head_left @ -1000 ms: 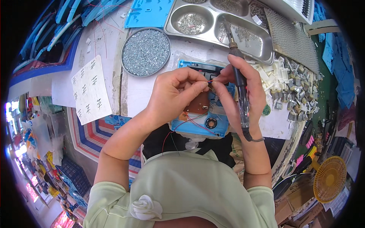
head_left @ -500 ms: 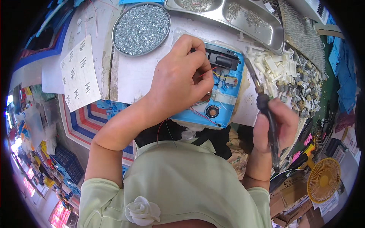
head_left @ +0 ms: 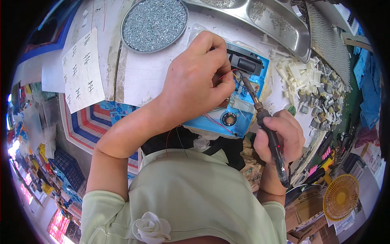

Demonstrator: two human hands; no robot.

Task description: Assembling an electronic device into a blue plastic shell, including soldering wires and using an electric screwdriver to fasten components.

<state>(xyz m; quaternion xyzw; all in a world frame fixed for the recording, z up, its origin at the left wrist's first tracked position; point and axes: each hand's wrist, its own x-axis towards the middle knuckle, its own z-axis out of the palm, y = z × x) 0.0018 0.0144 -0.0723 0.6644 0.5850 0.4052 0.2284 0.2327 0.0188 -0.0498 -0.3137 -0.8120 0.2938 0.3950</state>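
Observation:
A blue plastic casing [head_left: 240,127] lies on the bench in front of me, holding a black battery-box-like part [head_left: 248,65], a round speaker [head_left: 229,118] and thin wires. Over its left side, my left hand [head_left: 195,79] is closed in a pinch on a red wire [head_left: 228,73]; the fingertips are partly hidden behind the hand. My right hand [head_left: 287,136] grips a soldering iron [head_left: 271,134] by its dark handle. Its tip points up and left, close to the wire's end beside the black part; whether they touch I cannot tell.
A round dish of screws [head_left: 154,26] sits beyond my left hand. A metal compartment tray [head_left: 304,42] with small parts stands at the far right. White plastic pieces [head_left: 294,75] and small metal parts [head_left: 325,105] are heaped right of the casing. A yellow fan [head_left: 341,197] stands lower right.
My right hand has brought the soldering iron left, from outside the casing to over it, tip near the red wire. My left hand keeps its pinch. The whole view has shifted slightly.

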